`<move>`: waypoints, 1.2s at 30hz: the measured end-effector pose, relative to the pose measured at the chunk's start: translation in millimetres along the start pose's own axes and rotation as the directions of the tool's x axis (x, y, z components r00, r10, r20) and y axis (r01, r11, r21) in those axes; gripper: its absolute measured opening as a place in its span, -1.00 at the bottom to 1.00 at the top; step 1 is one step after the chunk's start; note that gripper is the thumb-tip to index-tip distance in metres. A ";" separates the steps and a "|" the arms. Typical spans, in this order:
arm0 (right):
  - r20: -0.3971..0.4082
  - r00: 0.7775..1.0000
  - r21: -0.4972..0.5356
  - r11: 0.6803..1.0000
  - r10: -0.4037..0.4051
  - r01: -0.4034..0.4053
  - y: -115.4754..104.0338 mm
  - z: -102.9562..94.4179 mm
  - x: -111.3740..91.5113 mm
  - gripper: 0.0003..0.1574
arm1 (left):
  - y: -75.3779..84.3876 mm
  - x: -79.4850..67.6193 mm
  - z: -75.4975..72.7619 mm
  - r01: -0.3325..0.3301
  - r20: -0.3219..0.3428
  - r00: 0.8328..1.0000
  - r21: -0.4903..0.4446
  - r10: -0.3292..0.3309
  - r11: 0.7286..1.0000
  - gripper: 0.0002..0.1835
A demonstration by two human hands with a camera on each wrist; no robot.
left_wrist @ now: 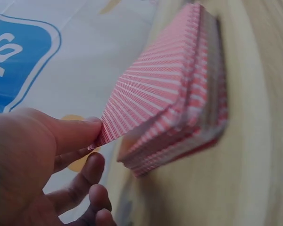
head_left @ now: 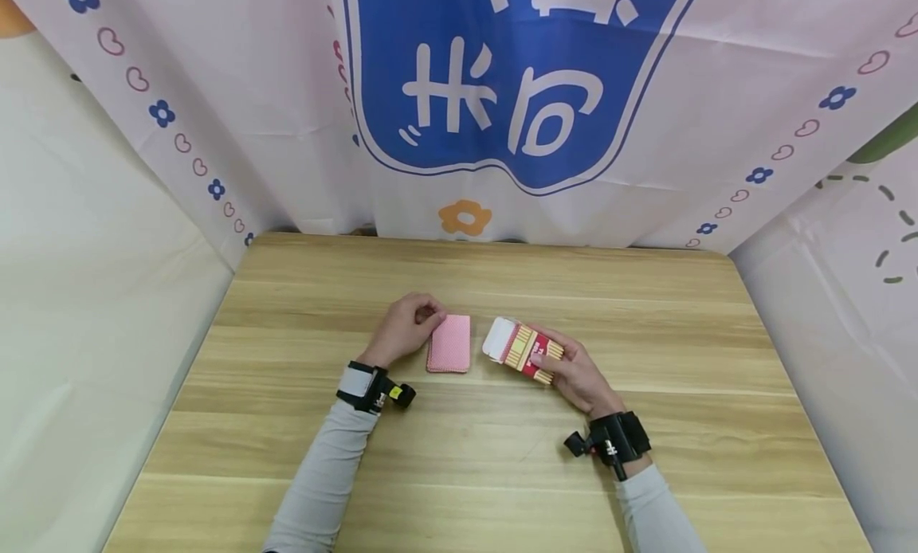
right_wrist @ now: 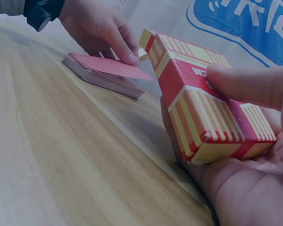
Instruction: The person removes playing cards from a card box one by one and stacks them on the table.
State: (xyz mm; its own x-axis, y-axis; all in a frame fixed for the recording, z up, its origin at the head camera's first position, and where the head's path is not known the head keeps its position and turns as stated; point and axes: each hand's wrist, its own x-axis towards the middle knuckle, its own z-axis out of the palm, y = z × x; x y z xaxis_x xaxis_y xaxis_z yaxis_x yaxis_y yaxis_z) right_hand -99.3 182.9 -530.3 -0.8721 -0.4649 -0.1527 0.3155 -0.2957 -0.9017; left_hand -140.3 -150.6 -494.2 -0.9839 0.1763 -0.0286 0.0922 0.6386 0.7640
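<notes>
A deck of playing cards (head_left: pixel 449 350) with pink-and-white backs lies stacked on the wooden table. At its far left corner, my left hand (head_left: pixel 403 328) pinches a corner of the top of the deck between thumb and fingers. In the left wrist view that lifted playing card (left_wrist: pixel 141 89) bends up from the stack beneath, leaving a gap at the near corner. To the right, my right hand (head_left: pixel 579 378) grips a red and yellow striped card box (head_left: pixel 529 354), thumb on its front face. The box's white flap (head_left: pixel 500 338) stands open, pointing toward the deck.
The wooden table (head_left: pixel 459 473) has a back edge against a hanging white cloth (head_left: pixel 287 162) with a blue emblem. Pale sheets hang along both sides. Each wrist wears a black strap with a small camera.
</notes>
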 end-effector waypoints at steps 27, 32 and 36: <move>-0.007 1.000 -0.009 1.000 -0.002 0.002 0.2 -1.3 0.6 -0.29 | -4.9 1.1 11.2 -0.006 -0.077 0.997 0.120 0.015 0.993 -0.81; -0.011 1.000 -0.006 1.000 -0.002 0.001 0.4 -0.5 0.2 -0.29 | -4.8 1.0 11.1 -0.004 -0.079 0.997 0.112 0.013 0.994 -0.81; -0.024 1.000 -0.006 1.000 0.009 -0.009 0.6 0.0 0.0 -0.29 | -4.0 0.6 10.8 0.005 -0.086 0.996 0.087 0.003 0.996 -0.81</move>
State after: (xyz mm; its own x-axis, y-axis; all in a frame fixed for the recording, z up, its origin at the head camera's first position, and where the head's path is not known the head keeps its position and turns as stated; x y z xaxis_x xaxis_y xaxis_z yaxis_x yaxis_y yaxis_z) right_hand -99.2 182.8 -530.8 -0.8779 -0.4476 -0.1703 0.3210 -0.2860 -0.9029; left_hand -139.6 -145.0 -504.2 -0.9932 0.1131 0.0290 0.1006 0.7023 0.7047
